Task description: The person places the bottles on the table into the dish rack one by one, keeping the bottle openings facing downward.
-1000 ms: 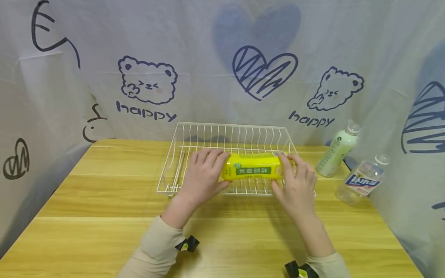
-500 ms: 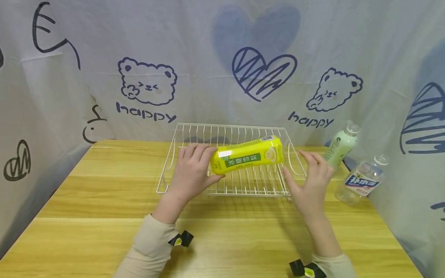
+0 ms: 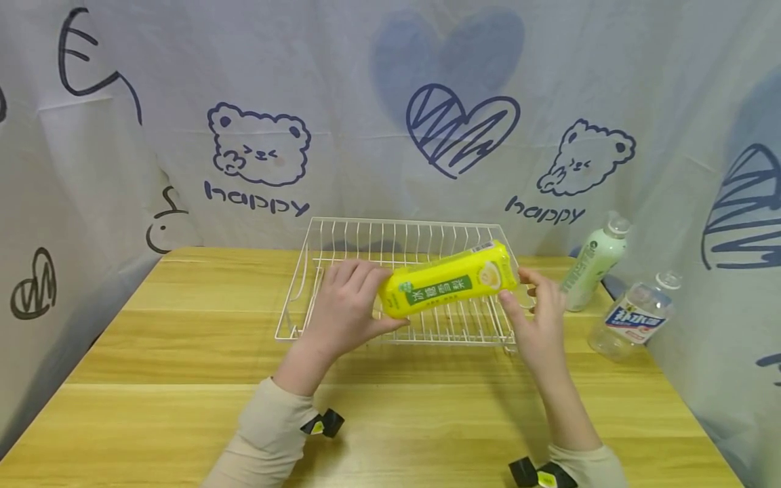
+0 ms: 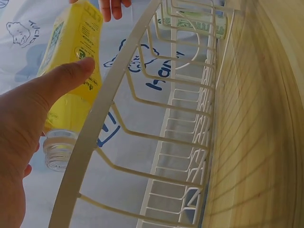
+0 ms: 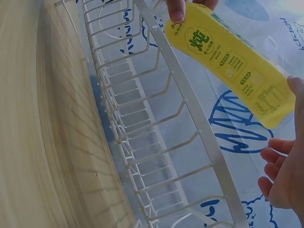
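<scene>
A yellow-labelled plastic drink bottle [image 3: 448,279] is held tilted above the rack, its base end raised to the right. My left hand [image 3: 344,308] grips it near the neck end, thumb on the near side. In the left wrist view the clear threaded neck [image 4: 59,151] shows no cap. My right hand [image 3: 542,325] is at the base end, thumb at the bottle's edge and the other fingers loosely bent. In the right wrist view those fingers [image 5: 275,164] lie apart from the bottle [image 5: 232,61]; whether the thumb touches it is hard to tell.
The white wire rack [image 3: 403,341] stands on the wooden table [image 3: 421,420], below and behind the bottle. At the table's right edge stand a pale green bottle [image 3: 592,268] and a clear bottle [image 3: 637,318] with a blue-and-white label. A printed curtain [image 3: 360,156] hangs behind.
A second ago both hands held the bottle level. The right hand let go and moved right as the base end rose; now the bottle has shifted right, near the right thumb again.
</scene>
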Motion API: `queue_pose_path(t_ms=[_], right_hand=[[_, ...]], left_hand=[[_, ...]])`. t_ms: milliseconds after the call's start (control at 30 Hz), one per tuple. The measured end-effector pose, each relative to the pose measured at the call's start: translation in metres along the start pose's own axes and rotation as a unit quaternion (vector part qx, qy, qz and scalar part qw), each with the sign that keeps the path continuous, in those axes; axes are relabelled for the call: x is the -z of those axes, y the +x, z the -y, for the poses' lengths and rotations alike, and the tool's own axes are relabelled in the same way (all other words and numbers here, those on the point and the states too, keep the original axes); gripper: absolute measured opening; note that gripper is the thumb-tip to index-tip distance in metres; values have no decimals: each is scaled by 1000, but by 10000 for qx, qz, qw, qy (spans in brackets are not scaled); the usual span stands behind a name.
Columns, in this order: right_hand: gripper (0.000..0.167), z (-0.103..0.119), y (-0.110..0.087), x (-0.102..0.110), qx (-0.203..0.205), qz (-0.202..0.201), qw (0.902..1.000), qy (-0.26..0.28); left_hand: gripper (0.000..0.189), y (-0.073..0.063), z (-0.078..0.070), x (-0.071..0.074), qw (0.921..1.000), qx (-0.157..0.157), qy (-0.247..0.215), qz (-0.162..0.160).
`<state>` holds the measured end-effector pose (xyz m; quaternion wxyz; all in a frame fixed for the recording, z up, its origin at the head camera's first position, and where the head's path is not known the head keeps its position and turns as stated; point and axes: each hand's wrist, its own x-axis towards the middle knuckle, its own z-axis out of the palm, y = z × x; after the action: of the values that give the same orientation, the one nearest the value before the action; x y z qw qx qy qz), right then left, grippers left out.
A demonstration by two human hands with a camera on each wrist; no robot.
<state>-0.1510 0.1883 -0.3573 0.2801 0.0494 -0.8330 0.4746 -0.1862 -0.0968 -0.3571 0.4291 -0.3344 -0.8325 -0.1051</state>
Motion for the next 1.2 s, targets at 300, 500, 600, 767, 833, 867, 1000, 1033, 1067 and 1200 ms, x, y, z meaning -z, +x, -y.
queue_pose_path(t_ms=[300,500,600,767,833,867,1000,1033,1067,1200], right_hand=[[48,2,-3,-1,-182,253,9995,16],[46,0,-2,-3,-111,184,9997,95],[44,1,-3,-3,-82,126,9998,150],[41,1,-4,-1,5,-48,9996,284],[40,1,-4,0,87,-145,9993,324],[40,1,-4,0,145,-190,9992,321],[41,0,-5,0,351,-380,9982,304],[41,0,-5,0,394,-446,9978,301],[42,-1,-5,0,443,-523,9971,316],[46,-1,-4,0,659,-944,9928,319]], left_hand=[[76,0,-4,-3,9998,-199,21,-8],[75,0,-6,-3,9996,-281,-45,-34],[75,-1,-8,-4,9996,-283,-75,-26],[76,-1,-11,-6,9997,-201,54,86],[77,-1,-12,-7,9997,-143,146,151],[78,0,-13,-8,9996,-112,180,177],[81,-1,-17,-9,9993,65,284,253],[82,-1,-18,-9,9991,106,299,276],[82,0,-19,-9,9990,146,311,300],[79,1,-22,-8,9982,251,392,376]])
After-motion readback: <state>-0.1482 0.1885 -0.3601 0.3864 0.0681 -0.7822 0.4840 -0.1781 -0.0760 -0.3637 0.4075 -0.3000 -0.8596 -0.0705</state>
